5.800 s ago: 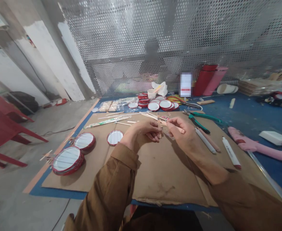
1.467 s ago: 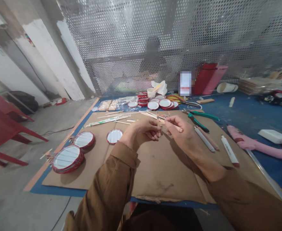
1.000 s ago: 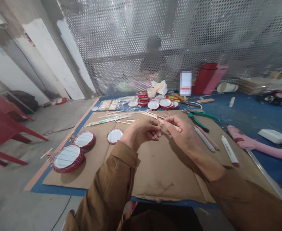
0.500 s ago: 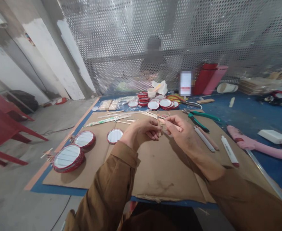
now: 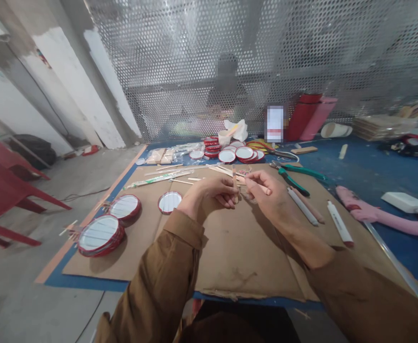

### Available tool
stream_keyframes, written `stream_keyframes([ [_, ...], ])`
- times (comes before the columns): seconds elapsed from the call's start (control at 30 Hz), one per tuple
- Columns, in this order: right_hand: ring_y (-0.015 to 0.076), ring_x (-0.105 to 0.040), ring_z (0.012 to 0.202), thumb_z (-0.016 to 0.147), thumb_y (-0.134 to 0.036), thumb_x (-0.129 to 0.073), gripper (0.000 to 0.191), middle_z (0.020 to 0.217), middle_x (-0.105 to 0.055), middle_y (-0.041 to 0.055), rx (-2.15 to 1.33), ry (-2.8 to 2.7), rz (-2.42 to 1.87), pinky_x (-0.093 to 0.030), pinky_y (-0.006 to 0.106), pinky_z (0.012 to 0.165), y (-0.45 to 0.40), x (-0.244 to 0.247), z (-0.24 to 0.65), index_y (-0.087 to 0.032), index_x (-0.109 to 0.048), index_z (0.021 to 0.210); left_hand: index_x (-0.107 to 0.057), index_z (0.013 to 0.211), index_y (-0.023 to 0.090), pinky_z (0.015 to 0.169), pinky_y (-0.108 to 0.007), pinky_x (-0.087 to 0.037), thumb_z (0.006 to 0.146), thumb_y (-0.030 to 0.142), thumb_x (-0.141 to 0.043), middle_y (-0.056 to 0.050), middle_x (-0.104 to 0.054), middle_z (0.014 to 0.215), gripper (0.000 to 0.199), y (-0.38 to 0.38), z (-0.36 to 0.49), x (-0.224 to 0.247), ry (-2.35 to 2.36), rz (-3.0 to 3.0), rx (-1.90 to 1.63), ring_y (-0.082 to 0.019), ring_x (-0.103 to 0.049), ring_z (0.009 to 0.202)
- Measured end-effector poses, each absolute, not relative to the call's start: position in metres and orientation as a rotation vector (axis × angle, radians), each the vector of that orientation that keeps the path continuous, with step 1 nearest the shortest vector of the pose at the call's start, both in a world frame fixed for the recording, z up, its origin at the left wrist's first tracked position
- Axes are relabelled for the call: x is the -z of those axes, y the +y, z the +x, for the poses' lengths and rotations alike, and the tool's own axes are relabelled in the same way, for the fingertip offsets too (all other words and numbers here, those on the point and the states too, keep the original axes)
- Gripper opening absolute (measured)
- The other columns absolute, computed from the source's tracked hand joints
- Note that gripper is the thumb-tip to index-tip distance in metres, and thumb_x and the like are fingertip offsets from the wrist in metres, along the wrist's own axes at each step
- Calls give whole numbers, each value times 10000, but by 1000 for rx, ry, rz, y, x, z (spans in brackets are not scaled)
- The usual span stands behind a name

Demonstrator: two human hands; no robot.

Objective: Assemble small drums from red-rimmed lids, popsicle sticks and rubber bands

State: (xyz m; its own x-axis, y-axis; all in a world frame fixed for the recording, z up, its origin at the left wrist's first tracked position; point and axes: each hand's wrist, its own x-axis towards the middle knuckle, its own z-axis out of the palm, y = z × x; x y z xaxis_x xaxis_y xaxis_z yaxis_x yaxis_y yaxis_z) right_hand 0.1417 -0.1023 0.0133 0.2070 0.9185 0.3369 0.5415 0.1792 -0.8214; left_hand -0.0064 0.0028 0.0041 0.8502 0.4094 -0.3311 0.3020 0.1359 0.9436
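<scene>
My left hand [image 5: 218,191] is closed round a flat wooden craft stick [image 5: 235,183], held upright over the cardboard sheet [image 5: 230,257]. The stick's upper part looks darker than its lower end. In my right hand [image 5: 266,190] is a slim peach-toned marker, gripped like a pen and largely covered by the fingers. Its front end points at the stick; whether they touch I cannot tell. Loose wooden sticks [image 5: 182,181] lie beyond my left hand. Close to my right forearm are a grey marker [image 5: 303,208], a brownish marker [image 5: 311,207] and a white marker [image 5: 339,224].
Red-rimmed round tins [image 5: 102,233] sit at the left, with a lid [image 5: 169,202] nearby. More lids [image 5: 244,152] are piled behind. Green-handled pliers [image 5: 294,183] and a pink glue gun [image 5: 383,216] lie right. A phone [image 5: 275,124] stands before the mesh panel [image 5: 180,62].
My right hand and the marker have shifted very slightly away from the stick. My left hand keeps the stick in nearly the same place.
</scene>
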Motion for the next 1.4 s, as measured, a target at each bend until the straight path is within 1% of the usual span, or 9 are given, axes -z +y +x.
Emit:
stream_keyframes([
  [0.13,132,-502,491,843,-459,-499,251,570,-561,-32,-490,-1460,-1457,-380,248,491,-101,-12,142,-222,-579,863,-575,776,100,609,-257,-555,798,270,-667,-39,-674,638,195,4,-7,-3,602,1455,-73,-137,-677,595],
  [0.23,135,-521,510,838,-447,-507,238,593,-572,-26,-494,-1453,-1437,-401,251,511,-101,-12,143,-220,-577,854,-582,779,100,615,-252,-554,800,273,-666,-39,-676,640,194,5,-6,-2,598,1453,-71,-131,-675,595],
  [0.37,141,-543,530,834,-428,-511,214,614,-592,-18,-488,-1470,-1439,-432,263,552,-102,-12,143,-223,-573,826,-588,770,96,609,-255,-553,835,227,-618,-38,-673,641,149,3,-5,-4,628,1439,-62,-126,-669,581],
  [0.5,148,-549,532,833,-424,-509,210,613,-601,-14,-496,-1483,-1466,-434,269,546,-102,-12,143,-225,-574,830,-583,784,105,602,-248,-553,835,219,-618,-30,-677,650,130,2,-5,-5,621,1431,-73,-122,-668,579],
  [0.67,149,-544,515,833,-441,-506,222,585,-593,-22,-483,-1484,-1479,-437,272,541,-103,-14,142,-229,-572,827,-588,773,98,602,-253,-550,814,261,-656,-32,-672,645,181,3,-5,-3,635,1431,-62,-123,-665,570],
  [0.93,158,-563,559,835,-444,-505,222,630,-614,-14,-459,-1492,-1505,-434,274,558,-104,-14,142,-237,-586,839,-585,759,101,622,-263,-548,822,279,-646,-33,-672,640,198,3,-5,-4,639,1448,-58,-123,-662,582],
  [1.13,153,-550,539,837,-444,-503,219,591,-585,-22,-493,-1481,-1477,-427,271,557,-105,-16,139,-236,-570,823,-585,763,94,614,-266,-546,844,261,-618,-39,-671,647,188,3,-5,-4,627,1452,-65,-125,-662,580],
  [1.3,162,-565,557,835,-455,-507,229,623,-613,-10,-464,-1494,-1517,-434,279,565,-106,-18,139,-242,-585,810,-591,771,93,616,-276,-547,792,321,-685,-41,-668,651,248,2,-6,-4,626,1450,-84,-136,-667,589],
  [1.4,159,-551,536,836,-467,-500,243,594,-595,-19,-467,-1481,-1502,-435,282,564,-105,-16,140,-240,-585,830,-591,769,94,612,-274,-546,794,297,-683,-38,-668,653,224,2,-5,-4,639,1439,-80,-133,-665,580],
])
